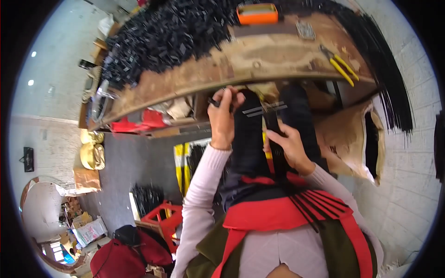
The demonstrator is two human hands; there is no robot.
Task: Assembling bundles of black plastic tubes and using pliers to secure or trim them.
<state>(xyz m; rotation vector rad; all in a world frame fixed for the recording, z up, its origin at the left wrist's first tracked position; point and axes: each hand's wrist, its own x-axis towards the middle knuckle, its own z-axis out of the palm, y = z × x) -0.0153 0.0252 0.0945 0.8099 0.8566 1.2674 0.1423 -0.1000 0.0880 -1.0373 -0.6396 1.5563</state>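
Note:
My left hand (223,118) is raised just below the front edge of the workbench (259,60), its fingers curled around a small black piece (213,102) that sticks out at the side. Over my lap, my right hand (292,147) grips a bundle of thin black strips (278,157). The far end of the bundle lies between my knees, and its near ends fan out (320,206) across my red apron (278,215). What exactly the strips are I cannot make out.
A large heap of small black pieces (162,44) covers the bench's left part. Yellow-handled pliers (340,65), an orange box (257,15) and a small clear box (305,30) lie on it. Long black strips (380,55) hang over its right end. A sack (347,139) stands at right.

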